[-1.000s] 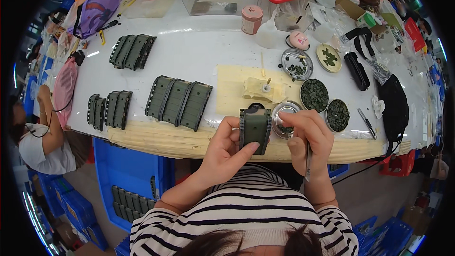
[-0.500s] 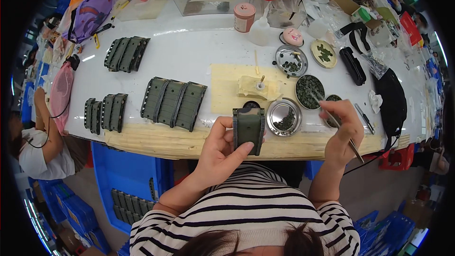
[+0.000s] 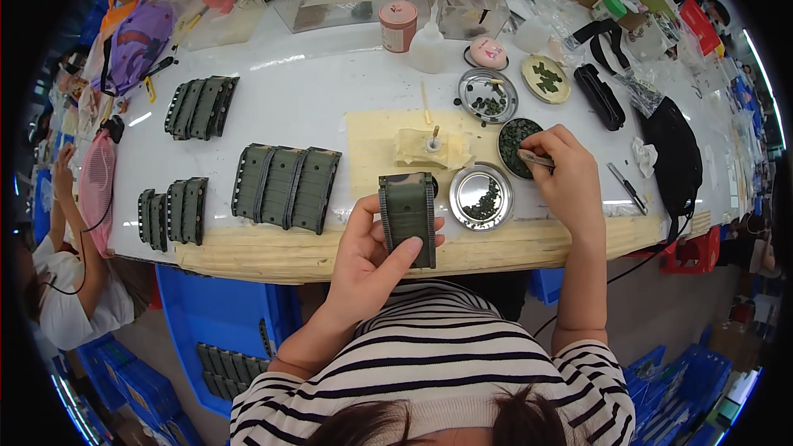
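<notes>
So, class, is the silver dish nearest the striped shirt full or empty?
Neither: in the silver dish, dark pieces cover only part of the bottom.

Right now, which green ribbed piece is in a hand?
The green piece in the left hand, thumb on its front; others lie on the table or in the blue bin.

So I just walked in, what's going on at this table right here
A person in a striped top is working with both hands. The left hand holds up a dark green ribbed piece near the table's front edge. The right hand has a slim metal tool at a round tin of small dark green bits. Beside it, a shiny dish holds a few more. Similar green panels lie on the table's left side.
</notes>
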`<state>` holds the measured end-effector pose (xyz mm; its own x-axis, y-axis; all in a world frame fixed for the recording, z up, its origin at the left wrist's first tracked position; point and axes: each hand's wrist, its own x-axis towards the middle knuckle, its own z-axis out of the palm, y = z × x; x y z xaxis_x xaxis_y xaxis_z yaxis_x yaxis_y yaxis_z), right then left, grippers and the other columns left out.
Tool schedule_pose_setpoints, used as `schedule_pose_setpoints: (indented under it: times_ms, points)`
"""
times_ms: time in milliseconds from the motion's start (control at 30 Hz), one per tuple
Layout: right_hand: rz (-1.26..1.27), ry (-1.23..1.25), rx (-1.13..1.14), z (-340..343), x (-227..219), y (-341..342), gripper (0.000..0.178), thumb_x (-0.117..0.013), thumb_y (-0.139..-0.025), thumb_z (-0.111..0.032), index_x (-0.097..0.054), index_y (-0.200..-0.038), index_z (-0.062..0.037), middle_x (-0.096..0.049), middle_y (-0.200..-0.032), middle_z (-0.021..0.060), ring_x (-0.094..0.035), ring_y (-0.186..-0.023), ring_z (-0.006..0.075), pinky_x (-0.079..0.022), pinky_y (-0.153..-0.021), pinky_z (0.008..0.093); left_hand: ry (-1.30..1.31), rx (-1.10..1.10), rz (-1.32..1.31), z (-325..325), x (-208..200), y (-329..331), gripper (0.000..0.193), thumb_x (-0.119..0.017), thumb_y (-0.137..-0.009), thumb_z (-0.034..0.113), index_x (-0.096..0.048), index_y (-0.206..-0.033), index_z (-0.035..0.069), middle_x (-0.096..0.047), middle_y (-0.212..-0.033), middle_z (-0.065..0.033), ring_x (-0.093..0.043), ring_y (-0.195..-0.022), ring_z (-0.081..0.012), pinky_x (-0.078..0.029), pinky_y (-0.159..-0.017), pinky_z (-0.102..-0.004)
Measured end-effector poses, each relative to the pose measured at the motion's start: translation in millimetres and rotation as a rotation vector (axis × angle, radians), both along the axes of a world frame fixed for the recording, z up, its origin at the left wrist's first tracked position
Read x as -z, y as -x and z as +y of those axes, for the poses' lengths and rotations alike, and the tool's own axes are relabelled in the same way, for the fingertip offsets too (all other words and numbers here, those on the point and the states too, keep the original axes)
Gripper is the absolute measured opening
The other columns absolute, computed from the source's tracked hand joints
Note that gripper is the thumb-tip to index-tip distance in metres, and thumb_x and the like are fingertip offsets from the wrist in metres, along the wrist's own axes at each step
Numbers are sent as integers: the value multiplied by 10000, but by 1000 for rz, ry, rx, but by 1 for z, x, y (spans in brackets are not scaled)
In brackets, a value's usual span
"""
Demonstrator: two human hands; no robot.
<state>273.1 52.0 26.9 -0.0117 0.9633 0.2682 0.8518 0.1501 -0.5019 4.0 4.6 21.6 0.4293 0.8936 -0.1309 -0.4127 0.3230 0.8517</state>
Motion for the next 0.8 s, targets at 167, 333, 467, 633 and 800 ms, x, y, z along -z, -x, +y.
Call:
schedule_pose_setpoints:
  times_ms: [167,333,467,633,800]
  points:
    - [-141,34,15,2,-3,2,87,-673,-777,-79,-627,-848,-57,-614,-814,63,-633,-692,267,-489,-615,365,6,-13,0,0,3,1,384,-453,-920,-68,-306,-1269,-3,-535,-1220,-173,-541,-1178,-234,-465,-1003,-398]
    - [-122,62,21,4,-4,5,85,-672,-768,-66,-605,-817,-46,-618,-824,68,-634,-693,268,-489,-605,370,-58,-48,-15,-1,10,-1,385,-462,-920,-64,-307,-1268,-6,-535,-1217,-172,-546,-1168,-233,-465,-999,-390]
    - [22,-42,9,4,-5,6,93,-668,-756,-16,-589,-801,-36,-603,-777,57,-589,-606,210,-450,-541,331,-80,-55,-13,-2,12,-1,394,-473,-916,-62,-311,-1272,-8,-545,-1201,-177,-558,-1139,-216,-465,-977,-362]
    - [300,-84,65,-7,-17,12,99,-680,-755,27,-611,-802,-25,-524,-630,-26,-363,-486,45,-275,-445,224,-99,-68,18,-2,11,-1,400,-481,-913,-61,-319,-1276,-12,-555,-1178,-172,-572,-1096,-195,-465,-938,-326]
    - [551,-60,-86,-25,-27,44,165,-703,-724,72,-676,-858,-20,-550,-646,-43,-324,-460,6,-229,-435,193,-171,-5,93,-1,13,1,390,-461,-909,-79,-301,-1253,11,-539,-1210,-179,-557,-1166,-260,-479,-986,-395]
